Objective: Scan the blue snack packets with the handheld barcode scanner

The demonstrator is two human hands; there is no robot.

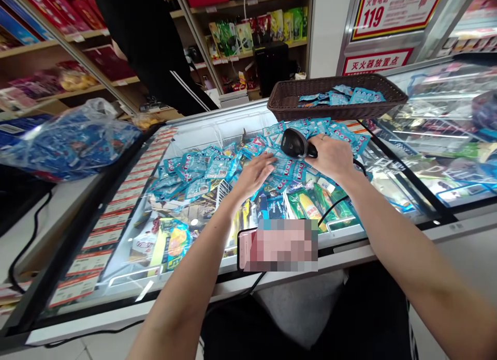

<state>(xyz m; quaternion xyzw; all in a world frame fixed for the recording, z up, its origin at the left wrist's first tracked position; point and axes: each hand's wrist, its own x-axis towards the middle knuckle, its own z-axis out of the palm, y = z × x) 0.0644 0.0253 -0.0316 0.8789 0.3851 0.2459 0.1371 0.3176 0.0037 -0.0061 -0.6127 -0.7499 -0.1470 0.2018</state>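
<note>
My right hand (333,154) is wrapped round the handle of a black barcode scanner (295,144), whose head points left over the packets. My left hand (254,175) lies with its fingers stretched out over small blue packets (196,166), touching the pile; nothing shows in its grip. Many of these packets are spread on the glass top of a display freezer (124,246), on both sides of my hands. A phone (245,250), its screen partly blurred out, stands near the front edge, below my hands.
A brown woven basket (283,109) behind the pile holds more blue packets. On the left sits a clear plastic bag (89,140) full of blue items. A black cable (334,210) crosses the glass. A person in black trousers (147,49) stands behind the freezer, before shelves.
</note>
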